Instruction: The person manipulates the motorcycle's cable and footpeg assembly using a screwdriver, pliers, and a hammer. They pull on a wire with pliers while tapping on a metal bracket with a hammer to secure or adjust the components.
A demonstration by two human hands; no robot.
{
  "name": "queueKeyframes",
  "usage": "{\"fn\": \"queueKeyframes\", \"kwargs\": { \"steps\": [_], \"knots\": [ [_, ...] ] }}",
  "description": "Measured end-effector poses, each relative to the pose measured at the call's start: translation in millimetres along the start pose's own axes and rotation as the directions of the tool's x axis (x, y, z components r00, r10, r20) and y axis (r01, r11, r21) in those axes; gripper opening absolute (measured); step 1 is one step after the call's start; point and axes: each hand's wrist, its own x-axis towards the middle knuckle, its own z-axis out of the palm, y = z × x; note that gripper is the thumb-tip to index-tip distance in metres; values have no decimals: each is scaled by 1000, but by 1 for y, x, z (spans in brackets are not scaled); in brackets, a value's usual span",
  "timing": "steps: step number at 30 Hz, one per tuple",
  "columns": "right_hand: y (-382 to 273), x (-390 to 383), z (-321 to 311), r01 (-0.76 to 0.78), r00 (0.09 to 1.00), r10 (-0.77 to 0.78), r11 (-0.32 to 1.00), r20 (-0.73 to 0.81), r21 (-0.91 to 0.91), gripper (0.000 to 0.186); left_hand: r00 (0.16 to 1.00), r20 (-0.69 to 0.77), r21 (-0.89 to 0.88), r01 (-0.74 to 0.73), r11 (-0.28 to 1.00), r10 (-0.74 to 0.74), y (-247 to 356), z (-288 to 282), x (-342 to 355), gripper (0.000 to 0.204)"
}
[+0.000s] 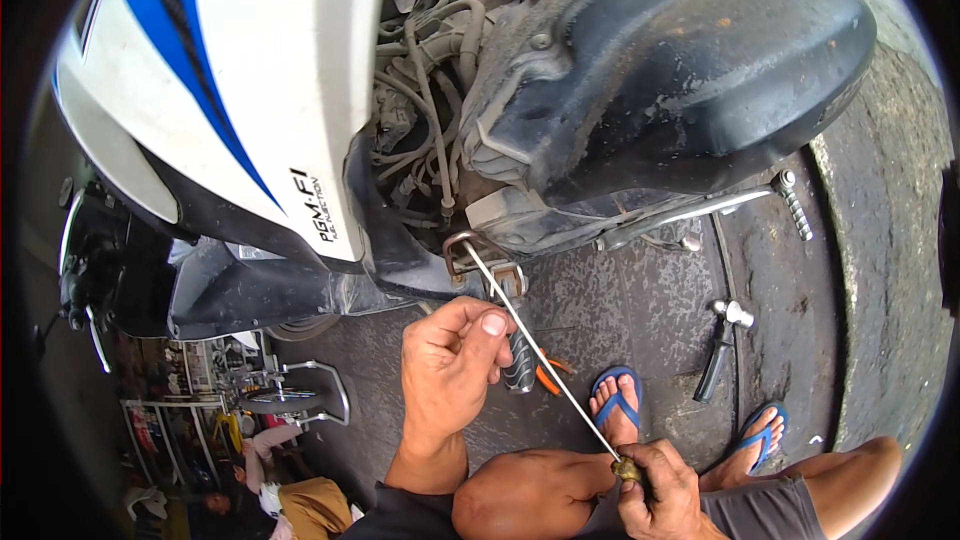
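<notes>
My right hand (665,495) is closed around the yellow-brown handle (627,470) of a long thin screwdriver (565,385). Its shaft slants up and left to a rusty bracket (458,252) on the underside of a scooter. Close by the upper shaft, my left hand (445,370) is closed, thumb against the bent fingers. Whatever it pinches, if anything, is hidden. Just beyond its fingertips is a dark ribbed rubber footpeg (519,365).
The scooter's white and blue side panel (270,70) and black engine cover (690,80) fill the upper part. A kick lever (795,208) sticks out right. On the ground lie a hammer (718,348) and orange-handled pliers (550,375). A person (310,505) sits at lower left.
</notes>
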Motion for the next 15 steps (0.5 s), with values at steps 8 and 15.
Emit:
{"fn": "queueKeyframes", "kwargs": {
  "steps": [8,15],
  "knots": [
    [-30,34,-12,33,996,-58,943,67,331,49,964,-265,-37,-4,999,-6,-11,19,22,37],
    [-35,73,18,-115,993,96,864,63,489,41,923,-379,-61,-95,994,65,-20,25,17,31]
  ]
}}
